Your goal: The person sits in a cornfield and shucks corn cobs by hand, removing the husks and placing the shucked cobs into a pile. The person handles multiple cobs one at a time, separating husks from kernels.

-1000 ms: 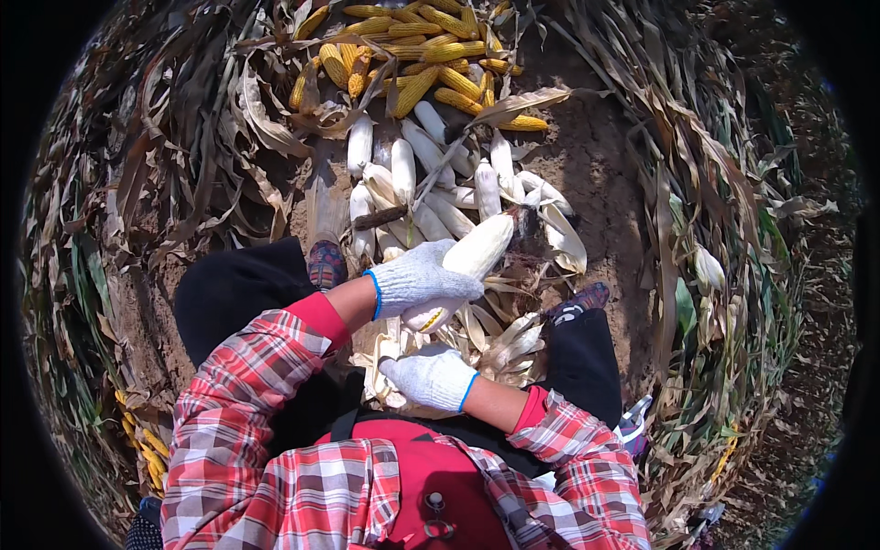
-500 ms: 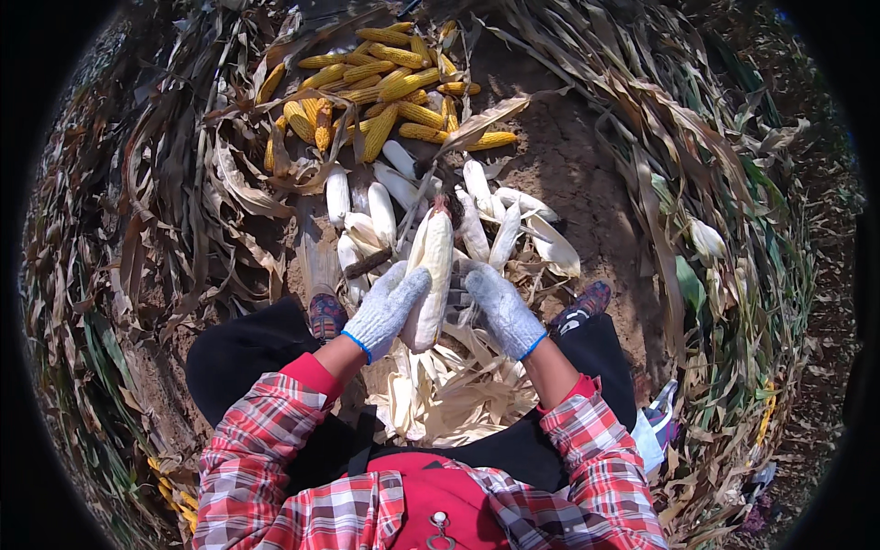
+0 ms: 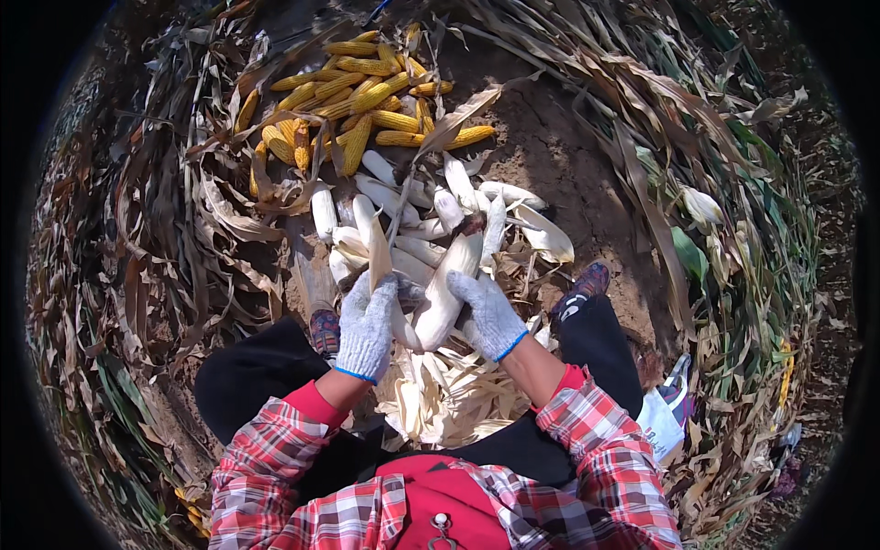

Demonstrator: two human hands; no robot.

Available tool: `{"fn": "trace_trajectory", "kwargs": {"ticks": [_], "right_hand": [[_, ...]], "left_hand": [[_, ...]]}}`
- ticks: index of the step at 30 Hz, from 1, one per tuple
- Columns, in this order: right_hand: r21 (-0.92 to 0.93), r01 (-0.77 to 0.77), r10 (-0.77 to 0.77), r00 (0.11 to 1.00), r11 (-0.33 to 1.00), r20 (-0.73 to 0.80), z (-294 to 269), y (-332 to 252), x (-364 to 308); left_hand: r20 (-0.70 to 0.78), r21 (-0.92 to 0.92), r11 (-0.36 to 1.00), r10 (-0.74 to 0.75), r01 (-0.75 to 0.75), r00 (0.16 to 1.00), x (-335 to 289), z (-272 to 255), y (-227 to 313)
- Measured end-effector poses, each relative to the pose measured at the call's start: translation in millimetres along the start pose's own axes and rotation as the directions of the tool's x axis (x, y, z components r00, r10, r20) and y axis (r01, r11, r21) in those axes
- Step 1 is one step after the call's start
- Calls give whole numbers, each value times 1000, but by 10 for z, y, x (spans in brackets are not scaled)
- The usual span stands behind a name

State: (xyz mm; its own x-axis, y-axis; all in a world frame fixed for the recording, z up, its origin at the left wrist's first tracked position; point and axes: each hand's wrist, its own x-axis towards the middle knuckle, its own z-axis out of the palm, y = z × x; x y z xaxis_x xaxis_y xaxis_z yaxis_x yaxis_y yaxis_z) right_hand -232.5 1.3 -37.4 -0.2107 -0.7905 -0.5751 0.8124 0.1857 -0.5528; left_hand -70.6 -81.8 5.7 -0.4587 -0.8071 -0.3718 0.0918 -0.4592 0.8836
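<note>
find corn ear (image 3: 446, 295) between left hand (image 3: 365, 325) and right hand (image 3: 495, 316), just right of left fingertips and touching right thumb along its near side. note left fingers closed on pale husk strip (image 3: 379, 252), with its tip poking out beyond them. note right thumb pressed against ear; cannot see remaining right fingers behind it. see ear tilted, upper end leaning right and beyond both thumbs: cream-coloured, smooth, tipped with dark brown silk (image 3: 473, 223). log pale ears (image 3: 422, 250) just beyond fingers, yellow cobs (image 3: 367, 96) farther out, loose husks (image 3: 446, 399) nearer than fingers.
</note>
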Motion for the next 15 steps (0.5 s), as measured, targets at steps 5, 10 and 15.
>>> {"fn": "trace_trajectory", "kwargs": {"ticks": [5,10,15], "right_hand": [[154,183,-155,972,971,-175,-349,-277,230],[-87,343,-353,924,935,-145,-79,-463,8],[142,126,-149,975,982,163,-61,-413,-48]], "left_hand": [[414,137,985,-150,101,898,-471,98,-47],[588,308,935,-334,177,736,-308,-18,-201],[360,289,955,-166,59,918,-40,-204,-389]]}}
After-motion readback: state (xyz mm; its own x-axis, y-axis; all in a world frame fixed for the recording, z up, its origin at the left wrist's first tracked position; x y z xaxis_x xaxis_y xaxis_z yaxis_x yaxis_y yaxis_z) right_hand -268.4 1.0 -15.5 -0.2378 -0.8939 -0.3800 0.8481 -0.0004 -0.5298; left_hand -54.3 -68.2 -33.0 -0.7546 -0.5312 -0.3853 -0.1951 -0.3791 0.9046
